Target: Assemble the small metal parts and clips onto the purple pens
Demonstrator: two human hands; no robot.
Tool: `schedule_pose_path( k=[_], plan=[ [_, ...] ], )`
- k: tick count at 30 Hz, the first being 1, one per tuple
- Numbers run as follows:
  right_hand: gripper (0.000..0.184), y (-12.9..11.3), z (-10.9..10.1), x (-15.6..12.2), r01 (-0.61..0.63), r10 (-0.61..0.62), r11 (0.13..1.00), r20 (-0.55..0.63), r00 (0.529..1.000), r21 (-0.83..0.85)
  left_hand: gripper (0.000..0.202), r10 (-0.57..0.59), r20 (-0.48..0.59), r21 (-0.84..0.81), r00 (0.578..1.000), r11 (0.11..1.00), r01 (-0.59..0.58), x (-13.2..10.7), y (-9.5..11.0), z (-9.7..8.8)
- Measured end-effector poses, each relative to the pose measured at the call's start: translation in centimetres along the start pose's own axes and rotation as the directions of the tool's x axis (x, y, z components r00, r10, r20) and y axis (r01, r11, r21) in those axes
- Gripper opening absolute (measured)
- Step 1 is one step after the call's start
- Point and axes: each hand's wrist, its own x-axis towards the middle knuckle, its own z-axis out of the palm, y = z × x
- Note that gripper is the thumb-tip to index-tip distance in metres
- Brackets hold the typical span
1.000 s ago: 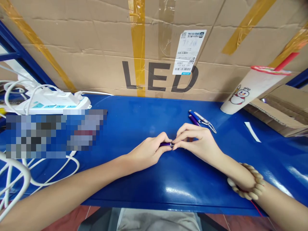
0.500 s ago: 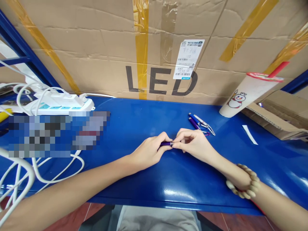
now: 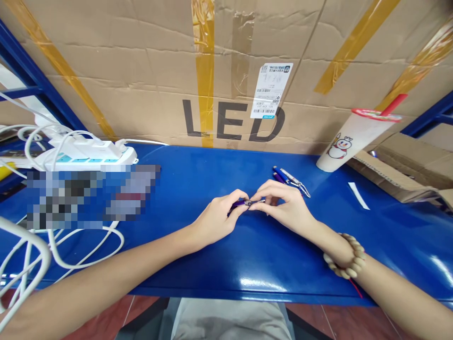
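My left hand (image 3: 221,215) is closed around a small purple metal tube (image 3: 239,204), pinched between thumb and fingers, that looks like a keychain penlight. At its right end, my right hand (image 3: 283,203) pinches a small silvery clip (image 3: 261,201), mostly covered by the fingertips. Whether clip and tube are joined, I cannot tell. Just beyond my right hand lie a blue tube (image 3: 279,173), a silver one (image 3: 288,175) and a purple one (image 3: 278,178), with carabiner-like clips at their near ends. My right fingers partly cover this group.
A large cardboard box (image 3: 148,71) stands along the back of the blue table (image 3: 198,174). To the right are a tall drink cup (image 3: 348,141), a paper strip (image 3: 358,196) and an open carton (image 3: 387,177). A white power strip (image 3: 92,163) and loose cables (image 3: 79,229) occupy the left.
The purple tube has tilted slightly, and more silver now shows between my hands at its right end. My right fingers have shifted a little. The whole view has moved slightly.
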Motion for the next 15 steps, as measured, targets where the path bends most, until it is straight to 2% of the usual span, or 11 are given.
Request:
schedule_pose_path(
  k=[4, 8, 10, 15],
  plan=[
    [0.010, 0.2, -0.3, -0.3, 0.176, -0.182, 0.965, -0.012, 0.983, -0.196, 0.016, -0.013, 0.003, 0.001, 1.000, 1.000, 0.013, 0.1, 0.0, -0.1],
    [0.015, 0.1, -1.1, -0.6, 0.373, -0.374, 0.820, 0.087, 0.923, -0.435, 0.015, -0.007, 0.086, -0.068, 0.996, 0.998, 0.013, 0.1, 0.2, -0.3],
    [0.018, -0.1, -1.4, -0.7, 0.409, -0.400, 0.779, 0.126, 0.908, -0.476, 0.015, 0.011, 0.128, -0.102, 0.992, 0.995, 0.002, 0.1, 0.3, -0.4],
    [0.015, -0.1, -1.5, -0.9, 0.412, -0.402, 0.814, 0.115, 0.908, -0.409, 0.011, 0.028, 0.211, -0.112, 0.977, 0.994, -0.004, -0.2, 0.4, -0.6]
  ],
)
